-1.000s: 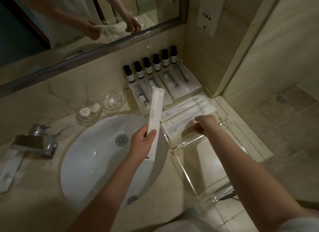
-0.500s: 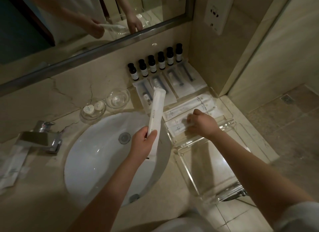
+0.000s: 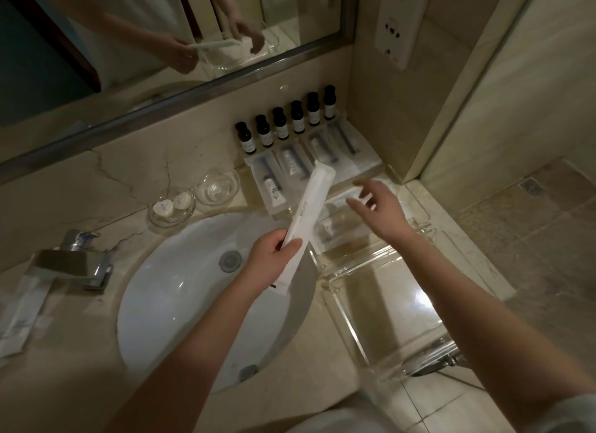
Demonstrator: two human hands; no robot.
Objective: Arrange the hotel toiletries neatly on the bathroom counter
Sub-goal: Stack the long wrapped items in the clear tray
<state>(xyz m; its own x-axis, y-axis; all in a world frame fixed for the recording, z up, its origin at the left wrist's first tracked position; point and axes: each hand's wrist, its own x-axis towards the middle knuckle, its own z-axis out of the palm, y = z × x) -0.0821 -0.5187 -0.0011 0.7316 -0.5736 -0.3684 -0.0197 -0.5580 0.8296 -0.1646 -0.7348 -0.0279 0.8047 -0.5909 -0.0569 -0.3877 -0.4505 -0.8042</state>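
Observation:
My left hand (image 3: 274,261) grips a long white wrapped packet (image 3: 311,203) by its lower part, tilted up over the sink's right rim. My right hand (image 3: 380,208) hovers with fingers spread just above the white sachets (image 3: 338,221) lying at the far end of the clear acrylic tray (image 3: 387,307). Several small dark bottles (image 3: 283,124) stand in a row against the wall. In front of them lie several flat clear-wrapped packets (image 3: 290,166).
The white sink basin (image 3: 180,291) fills the middle, with a chrome faucet (image 3: 74,261) at its left. Two glass dishes (image 3: 190,200) sit behind the basin, one holding two round soaps. More packets (image 3: 19,313) lie at far left. A mirror runs above.
My right hand has lifted off the sachets in the tray and opened its fingers. My left hand keeps hold of the long packet, tilted a little more to the right.

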